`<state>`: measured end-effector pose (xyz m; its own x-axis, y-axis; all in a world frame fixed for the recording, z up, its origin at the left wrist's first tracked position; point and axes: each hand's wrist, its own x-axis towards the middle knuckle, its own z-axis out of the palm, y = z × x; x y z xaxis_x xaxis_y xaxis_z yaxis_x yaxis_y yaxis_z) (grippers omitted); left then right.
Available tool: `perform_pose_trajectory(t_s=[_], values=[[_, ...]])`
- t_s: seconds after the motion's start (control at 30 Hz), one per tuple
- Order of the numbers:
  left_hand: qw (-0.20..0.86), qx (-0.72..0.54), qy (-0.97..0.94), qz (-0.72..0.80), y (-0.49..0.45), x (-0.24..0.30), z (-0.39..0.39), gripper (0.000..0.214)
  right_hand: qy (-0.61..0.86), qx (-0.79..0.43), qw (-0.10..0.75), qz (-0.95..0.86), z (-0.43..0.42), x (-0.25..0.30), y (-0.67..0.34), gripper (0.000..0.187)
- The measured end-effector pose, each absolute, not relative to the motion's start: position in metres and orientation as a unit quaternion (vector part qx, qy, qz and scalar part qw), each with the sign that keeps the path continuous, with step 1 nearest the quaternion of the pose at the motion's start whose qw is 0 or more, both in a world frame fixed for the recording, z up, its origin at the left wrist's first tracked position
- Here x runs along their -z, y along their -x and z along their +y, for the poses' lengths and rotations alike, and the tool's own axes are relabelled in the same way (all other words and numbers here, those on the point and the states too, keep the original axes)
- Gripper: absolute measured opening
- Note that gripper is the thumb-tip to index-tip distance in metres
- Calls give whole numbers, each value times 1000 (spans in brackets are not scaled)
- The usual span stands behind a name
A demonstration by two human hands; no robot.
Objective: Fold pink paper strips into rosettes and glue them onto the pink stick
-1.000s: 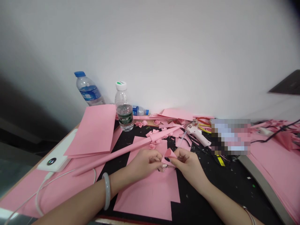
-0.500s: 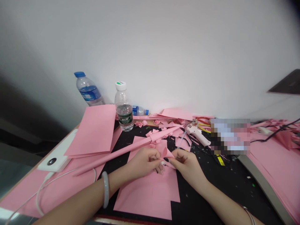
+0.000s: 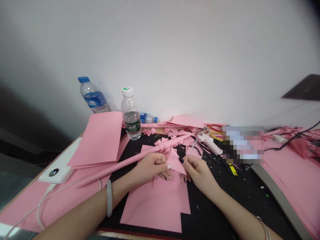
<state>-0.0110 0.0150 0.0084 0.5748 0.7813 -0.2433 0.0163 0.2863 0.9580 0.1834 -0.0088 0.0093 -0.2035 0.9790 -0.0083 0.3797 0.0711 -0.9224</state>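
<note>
Between my hands is a small piece of pink paper [image 3: 176, 160], opened out with its point upward. My right hand [image 3: 200, 173] pinches its right edge between thumb and fingers. At the lower left edge, my left hand [image 3: 155, 166] has its thumb on the paper and its fingers curled below, partly hidden. Larger pink sheets [image 3: 160, 206] lie flat on the black tabletop under both hands. A long rolled pink paper tube [image 3: 135, 160] slants behind my left hand, with folded pink paper flowers [image 3: 149, 132] beyond it.
A white glue gun [image 3: 210, 144] lies right of the scraps. Upright bottles [image 3: 132, 125] stand at the back left. A white power bank [image 3: 58, 166] with a cable rests on the left beside a pink paper stack [image 3: 97, 140]. More pink sheets [image 3: 292, 186] lie at right.
The small paper was curled into a cone; now it is spread flatter, pointing up. My hands have moved slightly apart. The view has shifted a little.
</note>
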Motion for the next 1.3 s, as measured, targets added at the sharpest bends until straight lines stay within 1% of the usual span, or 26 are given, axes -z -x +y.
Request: perform_pose_trajectory(t_s=[0.07, 0.23, 0.4, 0.57, 0.67, 0.8, 0.9, 0.97, 1.1, 1.3], values=[[726, -268, -516, 368, 12, -10, 16, 26, 530, -429, 340, -648, -9, -9, -184, 33], [755, -261, -484, 357, 13, -14, 16, 29, 532, -378, 336, -679, -10, -8, -183, 34], [754, -276, -478, 357, 15, -11, 17, 25, 518, -412, 328, -674, -11, -9, -182, 39], [756, -285, -476, 347, 17, -8, 18, 22, 523, -389, 320, -687, -10, -6, -184, 45], [752, -301, -473, 347, 18, -7, 19, 23, 513, -412, 330, -677, -10, -5, -184, 44], [707, -349, -495, 365, 17, -9, 21, 24, 490, -444, 336, -671, -13, -10, -181, 40], [654, -379, -534, 379, 16, -11, 21, 21, 476, -456, 300, -690, -14, -13, -179, 39], [631, -376, -565, 377, 16, -12, 19, 17, 476, -468, 291, -685, -14, -14, -179, 36], [596, -328, -638, 360, 17, -14, 15, 15, 490, -496, 341, -631, -11, -13, -179, 32], [547, -315, -684, 365, 15, -16, 13, 18, 482, -567, 360, -562, -11, -11, -178, 37]])
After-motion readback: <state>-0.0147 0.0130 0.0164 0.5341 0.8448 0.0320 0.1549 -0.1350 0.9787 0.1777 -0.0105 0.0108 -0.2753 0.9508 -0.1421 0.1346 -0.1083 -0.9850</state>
